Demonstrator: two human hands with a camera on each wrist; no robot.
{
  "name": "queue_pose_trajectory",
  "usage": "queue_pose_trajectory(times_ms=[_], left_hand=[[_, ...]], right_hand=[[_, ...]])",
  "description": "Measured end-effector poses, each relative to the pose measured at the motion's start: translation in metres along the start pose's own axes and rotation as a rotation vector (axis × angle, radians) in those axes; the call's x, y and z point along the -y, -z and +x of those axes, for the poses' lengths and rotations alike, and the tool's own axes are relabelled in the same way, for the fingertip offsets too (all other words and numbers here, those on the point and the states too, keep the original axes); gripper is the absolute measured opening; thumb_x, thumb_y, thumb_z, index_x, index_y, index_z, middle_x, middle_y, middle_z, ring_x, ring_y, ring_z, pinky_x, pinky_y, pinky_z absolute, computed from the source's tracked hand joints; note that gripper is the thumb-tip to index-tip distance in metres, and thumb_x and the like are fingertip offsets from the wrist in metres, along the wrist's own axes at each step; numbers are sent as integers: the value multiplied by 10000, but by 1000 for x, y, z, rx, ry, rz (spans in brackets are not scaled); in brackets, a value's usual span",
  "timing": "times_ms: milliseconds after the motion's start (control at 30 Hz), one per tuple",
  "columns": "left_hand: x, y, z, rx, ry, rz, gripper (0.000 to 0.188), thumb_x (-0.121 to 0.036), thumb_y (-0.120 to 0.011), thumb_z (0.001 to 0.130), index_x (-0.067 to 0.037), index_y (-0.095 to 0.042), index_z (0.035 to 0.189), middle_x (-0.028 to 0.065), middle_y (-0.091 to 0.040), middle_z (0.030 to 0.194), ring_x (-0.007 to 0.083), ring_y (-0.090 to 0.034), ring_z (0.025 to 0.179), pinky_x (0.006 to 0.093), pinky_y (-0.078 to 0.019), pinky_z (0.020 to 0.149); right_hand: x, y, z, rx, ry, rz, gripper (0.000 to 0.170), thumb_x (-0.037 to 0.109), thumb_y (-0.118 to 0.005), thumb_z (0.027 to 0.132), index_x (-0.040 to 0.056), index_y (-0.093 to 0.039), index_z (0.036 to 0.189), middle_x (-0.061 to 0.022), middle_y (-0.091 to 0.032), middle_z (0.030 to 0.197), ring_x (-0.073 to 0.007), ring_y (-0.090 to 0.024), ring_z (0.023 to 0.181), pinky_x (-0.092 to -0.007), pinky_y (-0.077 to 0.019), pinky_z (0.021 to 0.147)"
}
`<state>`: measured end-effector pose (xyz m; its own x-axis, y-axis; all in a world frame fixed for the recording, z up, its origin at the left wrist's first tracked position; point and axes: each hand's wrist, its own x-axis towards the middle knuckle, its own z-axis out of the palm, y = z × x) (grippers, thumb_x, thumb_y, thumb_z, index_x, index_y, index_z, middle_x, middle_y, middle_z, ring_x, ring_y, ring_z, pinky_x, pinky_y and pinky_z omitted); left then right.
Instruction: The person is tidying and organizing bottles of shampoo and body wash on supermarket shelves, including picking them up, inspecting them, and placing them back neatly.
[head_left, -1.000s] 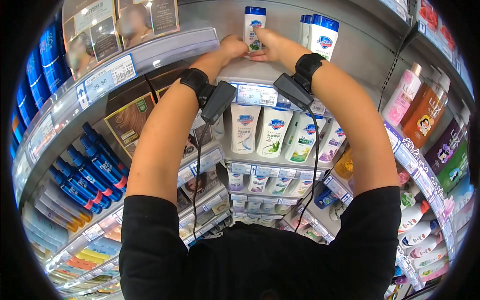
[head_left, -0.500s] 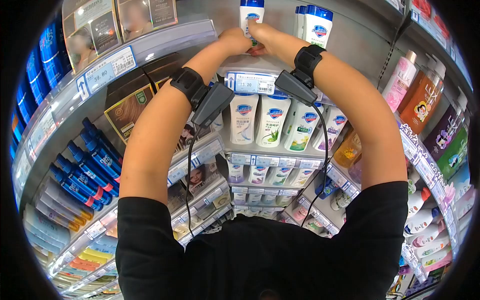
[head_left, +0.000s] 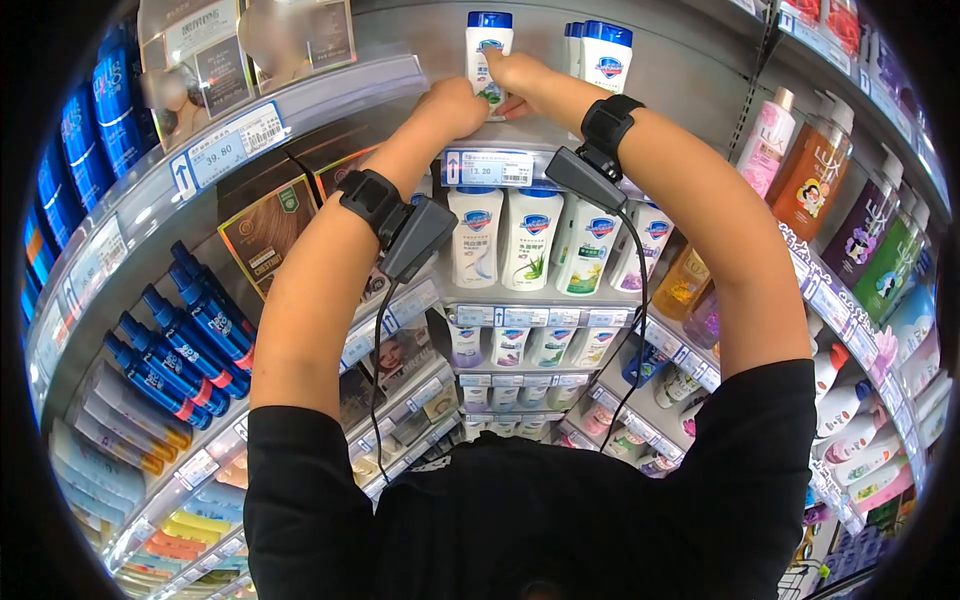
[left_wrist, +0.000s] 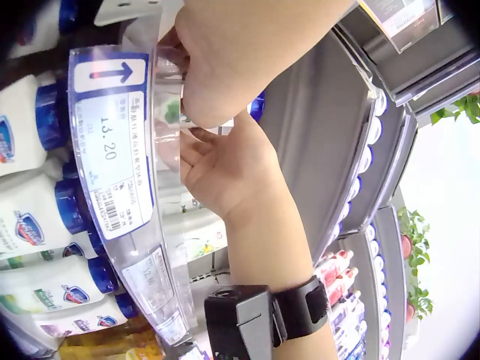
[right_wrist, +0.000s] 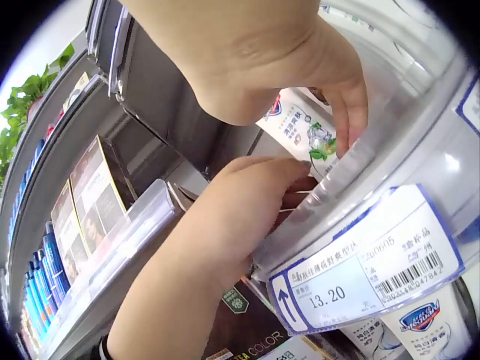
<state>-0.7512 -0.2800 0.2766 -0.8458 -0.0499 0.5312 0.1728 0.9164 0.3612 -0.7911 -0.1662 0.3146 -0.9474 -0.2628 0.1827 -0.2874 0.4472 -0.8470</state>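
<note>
A white bottle with a blue cap (head_left: 489,52) stands upright on the top middle shelf. My right hand (head_left: 520,82) has its thumb on the bottle's front label and its other fingers low at the side. The left hand (head_left: 457,106) is at the bottle's lower left, fingers bent and partly hidden. In the right wrist view, the left hand (right_wrist: 244,199) lies along the base of the bottle (right_wrist: 300,135), while the right hand (right_wrist: 292,67) reaches round it from above. The left wrist view shows the right hand's palm (left_wrist: 236,169) beside the left hand (left_wrist: 232,60).
More blue-capped bottles (head_left: 606,62) stand right of the hands. A price strip (head_left: 487,168) edges the shelf above a row of white bottles (head_left: 531,240). A curved shelf edge (head_left: 330,95) juts out at left, near the left forearm. Pump bottles (head_left: 812,165) stand at right.
The head view has shifted, so the bottle and shelves sit further left in it. Both hands stay at the bottle, with the left hand closer against its lower side.
</note>
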Motion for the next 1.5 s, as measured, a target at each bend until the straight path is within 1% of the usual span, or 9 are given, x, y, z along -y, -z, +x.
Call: queue_pose_trajectory(times_ms=[233, 433, 533, 733, 833, 1000, 1167, 1300, 1500], left_hand=[[-5, 3, -20, 13, 26, -70, 427, -309, -529, 793, 53, -584, 1014, 275, -593, 1007, 393, -572, 962, 426, -444, 841], [-1, 2, -51, -218, -200, -48, 421, -302, -521, 822, 52, -543, 1050, 255, -575, 1025, 405, -548, 965, 443, -426, 849], [-1, 5, -75, -275, -286, -31, 428, -288, -534, 821, 51, -525, 1080, 249, -555, 1058, 402, -538, 979, 444, -424, 854], [-9, 19, -157, -422, -580, -205, 360, -187, -581, 770, 22, -534, 1059, 196, -536, 1073, 356, -516, 999, 431, -417, 855], [-11, -4, -224, -234, -643, -368, 336, -142, -588, 755, 9, -534, 1050, 185, -536, 1058, 351, -512, 995, 428, -415, 856], [-4, -117, -335, 290, -582, -581, 237, -127, -588, 763, -26, -567, 976, 169, -561, 1007, 359, -521, 984, 415, -423, 859], [-38, -199, -441, 832, -615, -664, 205, -160, -591, 778, -47, -597, 950, 154, -580, 990, 337, -540, 970, 404, -436, 837], [-108, -234, -514, 1127, -728, -758, 190, -154, -587, 783, -38, -610, 933, 139, -611, 930, 317, -581, 878, 392, -465, 768], [-246, -228, -635, 1434, -749, -906, 162, -113, -585, 797, -36, -624, 934, 128, -635, 888, 247, -629, 795, 330, -492, 670]], right_hand=[[7, 12, -34, 41, 27, -116, 685, 514, -416, 865, -74, -429, 1217, -232, -485, 1195, -293, -634, 867, -367, -530, 697], [-2, 9, -33, -94, 168, -421, 482, 444, -511, 812, 6, -637, 968, -175, -649, 866, -252, -656, 734, -354, -526, 661], [0, 12, -77, -310, 538, -556, 462, 422, -552, 782, -6, -640, 932, -184, -649, 876, -256, -654, 747, -366, -514, 708], [-32, 53, -201, -50, 589, 215, 350, 211, -482, 905, -25, -500, 1163, -139, -611, 1003, -204, -604, 918, -309, -474, 810], [-123, 43, -286, -70, 427, 588, 301, 208, -487, 896, -2, -506, 1111, -99, -597, 870, -176, -589, 771, -308, -489, 676], [-347, -42, -416, -209, -461, 607, 261, 235, -537, 868, 21, -591, 1008, -89, -639, 912, -191, -624, 775, -319, -516, 685], [-371, -82, -570, -256, -852, 589, 273, 228, -517, 865, 20, -599, 1021, -109, -650, 875, -181, -639, 769, -312, -526, 660], [-393, -60, -666, -366, -756, 48, 287, 253, -534, 854, 23, -567, 1022, -105, -644, 785, -178, -643, 692, -298, -507, 627], [-388, -16, -826, -641, -948, 89, 302, 248, -572, 836, 2, -549, 1009, -135, -650, 823, -185, -649, 695, -312, -503, 647]])
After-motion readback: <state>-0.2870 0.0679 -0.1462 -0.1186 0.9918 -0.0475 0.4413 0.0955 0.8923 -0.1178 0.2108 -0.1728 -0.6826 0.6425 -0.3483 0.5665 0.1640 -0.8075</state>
